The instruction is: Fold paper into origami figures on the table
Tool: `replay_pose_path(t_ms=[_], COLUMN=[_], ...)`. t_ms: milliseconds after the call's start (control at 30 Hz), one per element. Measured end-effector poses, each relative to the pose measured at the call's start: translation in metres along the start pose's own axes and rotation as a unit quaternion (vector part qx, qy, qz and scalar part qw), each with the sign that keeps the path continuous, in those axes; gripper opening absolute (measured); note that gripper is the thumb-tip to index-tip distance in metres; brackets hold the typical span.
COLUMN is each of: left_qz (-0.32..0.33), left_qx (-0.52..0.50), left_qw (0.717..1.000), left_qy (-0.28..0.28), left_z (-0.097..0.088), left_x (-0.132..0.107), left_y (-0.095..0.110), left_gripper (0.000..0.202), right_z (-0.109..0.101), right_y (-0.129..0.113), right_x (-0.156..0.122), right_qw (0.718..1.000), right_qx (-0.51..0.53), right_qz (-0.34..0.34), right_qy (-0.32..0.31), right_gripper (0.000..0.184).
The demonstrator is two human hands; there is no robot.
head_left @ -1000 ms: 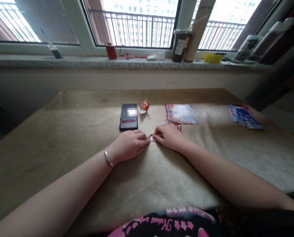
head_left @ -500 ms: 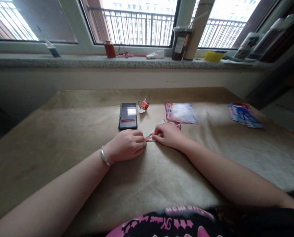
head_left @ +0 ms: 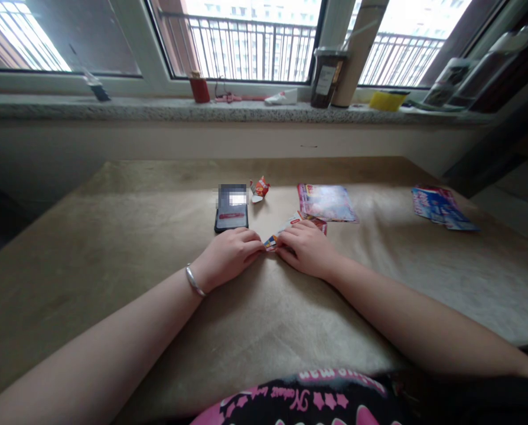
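My left hand and my right hand meet at the middle of the table, both pressing on a small folded piece of colourful printed paper. The left hand's fingers are curled and pinch the paper's near tip. The right hand's fingers lie bent over the paper's right part and hide most of it. A silver bracelet sits on my left wrist. A dark phone with its screen lit lies just beyond my left hand.
A small folded red and white paper piece lies past the phone. A colourful sheet lies beyond my right hand, and more printed sheets at the far right. The window sill holds a red cup, a dark jar and a yellow object.
Both hands have shifted slightly on the folded paper; my right hand's fingers now cover more of it. The paper stays flat on the table.
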State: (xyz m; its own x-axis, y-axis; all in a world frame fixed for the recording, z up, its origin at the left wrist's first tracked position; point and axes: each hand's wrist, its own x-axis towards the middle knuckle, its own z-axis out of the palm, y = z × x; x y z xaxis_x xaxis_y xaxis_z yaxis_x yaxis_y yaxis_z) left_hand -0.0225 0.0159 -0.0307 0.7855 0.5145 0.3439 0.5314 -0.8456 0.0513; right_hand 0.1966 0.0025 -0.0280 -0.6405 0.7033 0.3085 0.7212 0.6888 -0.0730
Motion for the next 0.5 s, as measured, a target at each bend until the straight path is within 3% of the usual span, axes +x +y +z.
replay_pose_path(t_ms=[233, 500], left_qz=[0.023, 0.049], left_qx=[-0.048, -0.03], left_qw=[0.998, 0.998], left_qy=[-0.018, -0.025], left_z=[-0.003, -0.011], left_x=[0.0, -0.003], left_y=[-0.001, -0.003], left_gripper=[0.015, 0.019], right_z=[0.007, 0.014], right_y=[0.003, 0.009], right_x=[0.002, 0.008], right_qw=[0.998, 0.995], right_qx=[0.059, 0.062], right_qz=[0.005, 0.082], right_qy=[-0.013, -0.014], right_gripper=[0.025, 0.022])
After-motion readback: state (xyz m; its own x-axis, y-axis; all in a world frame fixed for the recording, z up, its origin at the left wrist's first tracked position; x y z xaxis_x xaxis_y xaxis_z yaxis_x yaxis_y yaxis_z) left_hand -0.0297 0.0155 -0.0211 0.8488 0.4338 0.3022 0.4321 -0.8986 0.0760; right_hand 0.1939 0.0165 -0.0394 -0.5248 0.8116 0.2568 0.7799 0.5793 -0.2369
